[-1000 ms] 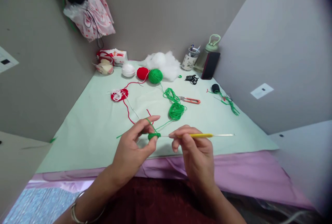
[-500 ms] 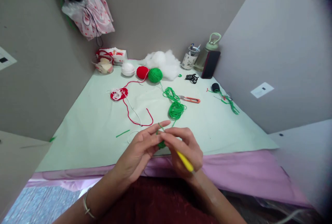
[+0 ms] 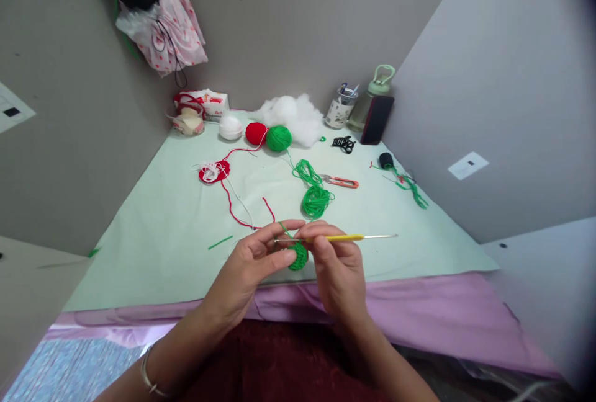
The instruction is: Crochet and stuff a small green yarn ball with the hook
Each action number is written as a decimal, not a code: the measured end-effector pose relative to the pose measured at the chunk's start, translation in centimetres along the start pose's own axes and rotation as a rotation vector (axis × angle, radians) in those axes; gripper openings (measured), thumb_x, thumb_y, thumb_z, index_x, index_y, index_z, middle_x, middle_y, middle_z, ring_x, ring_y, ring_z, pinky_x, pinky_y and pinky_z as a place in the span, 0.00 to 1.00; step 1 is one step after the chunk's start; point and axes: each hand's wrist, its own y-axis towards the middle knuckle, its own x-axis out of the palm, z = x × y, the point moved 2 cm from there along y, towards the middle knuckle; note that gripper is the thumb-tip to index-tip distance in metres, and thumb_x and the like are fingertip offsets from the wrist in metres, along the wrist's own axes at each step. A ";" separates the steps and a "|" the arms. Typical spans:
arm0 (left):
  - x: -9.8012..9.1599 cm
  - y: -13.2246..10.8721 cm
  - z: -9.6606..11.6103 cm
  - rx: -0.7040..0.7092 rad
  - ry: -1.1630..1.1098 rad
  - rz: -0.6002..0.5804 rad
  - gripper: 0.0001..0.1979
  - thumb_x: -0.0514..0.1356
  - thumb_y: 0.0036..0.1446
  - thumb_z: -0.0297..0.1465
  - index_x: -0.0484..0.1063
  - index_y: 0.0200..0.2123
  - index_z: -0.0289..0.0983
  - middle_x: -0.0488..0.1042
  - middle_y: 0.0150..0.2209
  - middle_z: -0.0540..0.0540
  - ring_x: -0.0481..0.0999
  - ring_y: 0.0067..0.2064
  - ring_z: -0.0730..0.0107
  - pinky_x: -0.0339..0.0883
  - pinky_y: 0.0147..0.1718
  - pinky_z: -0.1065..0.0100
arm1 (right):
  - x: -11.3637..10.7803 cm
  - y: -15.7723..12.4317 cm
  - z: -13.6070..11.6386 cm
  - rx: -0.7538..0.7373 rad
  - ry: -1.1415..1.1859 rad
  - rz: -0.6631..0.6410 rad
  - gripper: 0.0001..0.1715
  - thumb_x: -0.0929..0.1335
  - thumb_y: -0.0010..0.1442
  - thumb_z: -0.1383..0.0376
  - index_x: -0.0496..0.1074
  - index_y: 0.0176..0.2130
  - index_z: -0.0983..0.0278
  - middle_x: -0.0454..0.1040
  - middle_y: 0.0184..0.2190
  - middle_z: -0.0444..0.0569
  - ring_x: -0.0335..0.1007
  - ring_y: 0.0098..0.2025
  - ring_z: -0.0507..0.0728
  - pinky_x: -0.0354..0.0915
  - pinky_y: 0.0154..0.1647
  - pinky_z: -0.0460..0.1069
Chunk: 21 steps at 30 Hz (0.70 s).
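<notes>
My left hand [image 3: 251, 262] pinches a small round green crochet piece [image 3: 298, 257] between thumb and fingers, with green yarn running over its raised forefinger. My right hand [image 3: 339, 265] is closed on a crochet hook [image 3: 345, 238] with a yellow grip and metal ends. The hook lies nearly level, its left tip at the upper edge of the piece by my left fingers, the other tip pointing right. Behind my hands, loose green yarn [image 3: 316, 202] lies coiled on the table and leads back to a green yarn ball [image 3: 279, 138].
A red crochet piece with white yarn [image 3: 215, 171] lies at left. Thread snips [image 3: 342, 182] lie right of the coils. Further back are a red yarn ball [image 3: 256, 133], white stuffing [image 3: 298, 118], a black claw clip [image 3: 343, 144], a pen cup [image 3: 341, 108], a phone [image 3: 377, 120] and a bottle [image 3: 367, 104].
The hook has swung from slanting down toward me to nearly level, pointing right. My right hand has turned with it, and more of the green crochet piece now shows.
</notes>
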 end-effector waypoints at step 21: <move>-7.4 1.4 7.4 0.211 0.096 0.176 0.15 0.74 0.51 0.42 0.78 0.30 0.37 0.77 0.34 0.48 0.66 0.25 0.80 0.60 0.19 0.79 | -6.3 2.0 -3.3 0.250 0.868 -0.048 0.08 0.76 0.63 0.66 0.75 0.33 0.59 0.70 0.26 0.38 0.65 0.22 0.43 0.64 0.23 0.36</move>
